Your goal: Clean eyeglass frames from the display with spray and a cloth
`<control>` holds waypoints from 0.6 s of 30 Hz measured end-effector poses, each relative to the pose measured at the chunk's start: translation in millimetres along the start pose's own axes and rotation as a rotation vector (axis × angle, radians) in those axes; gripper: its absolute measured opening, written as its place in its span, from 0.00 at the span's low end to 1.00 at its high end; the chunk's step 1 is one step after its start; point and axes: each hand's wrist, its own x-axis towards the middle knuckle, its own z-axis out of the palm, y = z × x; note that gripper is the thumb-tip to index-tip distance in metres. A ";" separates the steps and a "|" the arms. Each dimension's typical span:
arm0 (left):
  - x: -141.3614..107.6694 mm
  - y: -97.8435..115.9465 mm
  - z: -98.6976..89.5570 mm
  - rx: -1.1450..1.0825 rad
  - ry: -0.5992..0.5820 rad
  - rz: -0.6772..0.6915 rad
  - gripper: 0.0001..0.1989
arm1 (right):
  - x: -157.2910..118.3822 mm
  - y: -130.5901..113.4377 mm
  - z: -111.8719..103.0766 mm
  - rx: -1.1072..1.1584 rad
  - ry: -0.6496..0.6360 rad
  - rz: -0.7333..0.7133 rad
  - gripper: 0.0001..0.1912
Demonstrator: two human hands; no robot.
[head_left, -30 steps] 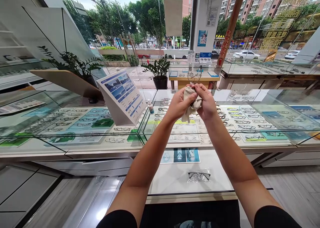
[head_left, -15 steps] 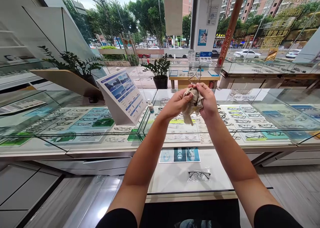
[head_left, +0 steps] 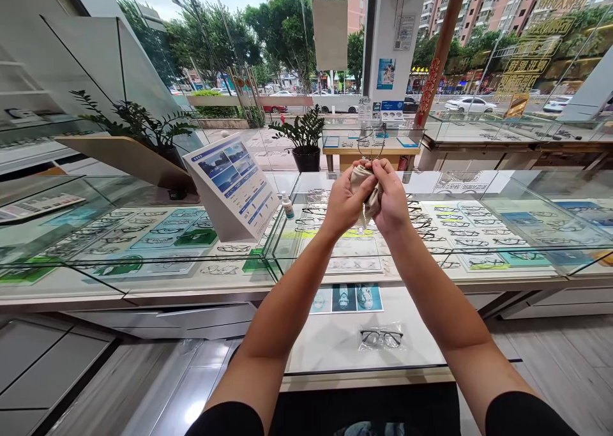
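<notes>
Both my hands are raised close together over the glass display case [head_left: 335, 265]. My left hand [head_left: 345, 200] is closed on a crumpled beige cleaning cloth [head_left: 360, 178], its thumb pressing inward. My right hand [head_left: 393, 196] pinches a pair of eyeglasses [head_left: 382, 145] along with part of the cloth. The thin frame sticks up above my fingertips, while its lower part is hidden by cloth and fingers. Nearer to me, a second pair of dark-rimmed glasses [head_left: 382, 338] lies in a clear plastic bag on the white counter [head_left: 330, 346].
A tent-shaped display card [head_left: 234, 187] stands on the glass at left, beside a small spray bottle [head_left: 287, 206]. Rows of spectacle frames lie inside the cases. A photo strip [head_left: 345, 298] lies on the counter. A potted plant [head_left: 306, 139] stands beyond.
My left hand has shifted slightly right and closed in on the right hand. The cloth is bunched tighter, with less hanging down, and the eyeglasses have turned a little.
</notes>
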 end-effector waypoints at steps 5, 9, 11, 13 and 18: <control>1.5 0.1 0.1 -0.027 0.089 0.012 0.28 | -2.6 -0.7 0.3 0.027 -0.059 0.010 0.23; 5.7 3.6 -11.5 -0.018 0.016 -0.090 0.30 | 0.1 -5.8 -4.1 -0.025 -0.037 -0.013 0.22; 8.4 5.7 -20.3 -0.008 0.018 -0.134 0.31 | 2.8 -11.3 -8.2 -0.055 0.006 -0.031 0.20; 11.5 7.0 -30.1 -0.006 0.064 -0.159 0.31 | 5.8 -17.5 -13.3 -0.076 0.047 -0.062 0.17; 19.0 9.2 -52.5 -0.015 0.219 -0.108 0.21 | 10.1 -29.4 -23.8 -0.094 0.029 -0.095 0.14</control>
